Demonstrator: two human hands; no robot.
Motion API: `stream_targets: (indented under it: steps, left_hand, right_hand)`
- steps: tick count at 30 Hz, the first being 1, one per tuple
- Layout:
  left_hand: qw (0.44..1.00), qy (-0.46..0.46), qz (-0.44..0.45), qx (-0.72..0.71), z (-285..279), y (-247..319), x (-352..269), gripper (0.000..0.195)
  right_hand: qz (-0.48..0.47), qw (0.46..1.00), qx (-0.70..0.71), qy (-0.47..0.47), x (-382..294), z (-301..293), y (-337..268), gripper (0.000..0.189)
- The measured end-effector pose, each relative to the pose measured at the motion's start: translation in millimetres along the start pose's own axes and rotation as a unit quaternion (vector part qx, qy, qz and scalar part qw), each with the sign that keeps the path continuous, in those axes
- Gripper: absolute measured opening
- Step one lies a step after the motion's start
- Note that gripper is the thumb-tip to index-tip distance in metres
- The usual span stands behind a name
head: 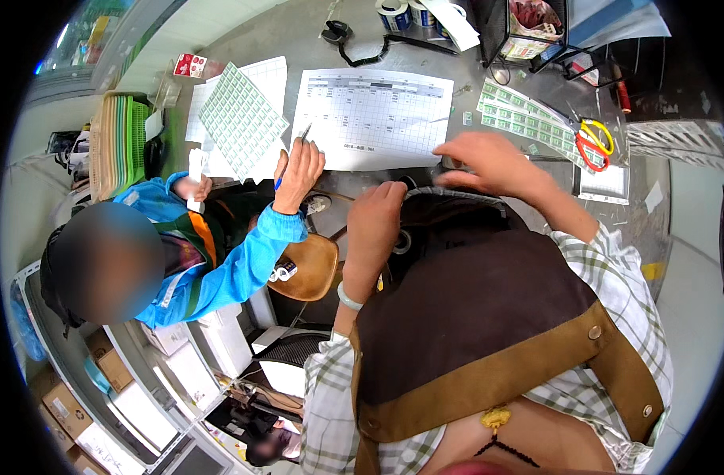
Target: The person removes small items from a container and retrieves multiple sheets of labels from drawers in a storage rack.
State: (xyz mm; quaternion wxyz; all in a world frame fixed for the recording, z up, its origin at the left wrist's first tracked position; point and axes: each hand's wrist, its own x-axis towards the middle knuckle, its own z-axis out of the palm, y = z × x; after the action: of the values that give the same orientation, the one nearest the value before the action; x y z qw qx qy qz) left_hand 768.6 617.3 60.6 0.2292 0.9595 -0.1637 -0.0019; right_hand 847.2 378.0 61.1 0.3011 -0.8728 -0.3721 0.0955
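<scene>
My left hand (375,215), a pale bangle (349,297) at its wrist, is held with curled fingers at the edge of my dark apron (469,285). Whether it grips the cloth cannot be told. My right hand (487,161) is slightly blurred, thumb and fingers apart, by the lower right corner of a printed table sheet (374,139) on the metal desk (243,44). From the left, a co-worker's hand (302,169) holds a pen (305,132) at that sheet's left edge. The co-worker's other hand (200,189) holds a white object (197,166).
Green-printed label sheets (243,119) lie left of the table sheet. To the right are label strips (528,122) and scissors (593,142) with red and yellow handles. Tape rolls (393,15), a corded black device (336,32) and a wire-mesh organizer (495,44) stand behind. A wooden stool (314,267) is below.
</scene>
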Motion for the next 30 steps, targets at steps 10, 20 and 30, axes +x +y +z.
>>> stream_targets:
  steps: [10, 20, 30]
  left_hand:
    - [0.999, 0.014, 0.043, 0.028, 5, 31, 19, 0.009]
    - [0.997, -0.076, 0.024, 0.000, 36, 73, 24, 0.012]
    - [0.998, -0.040, -0.044, -0.023, 70, 95, 6, 0.015]
  right_hand:
    - [0.041, 0.998, -0.019, -0.035, -73, -20, 13, 0.025]
    - [-0.031, 0.989, -0.125, 0.073, -109, -7, 26, 0.017]
    - [0.003, 0.979, -0.024, 0.201, -161, -35, 43, 0.032]
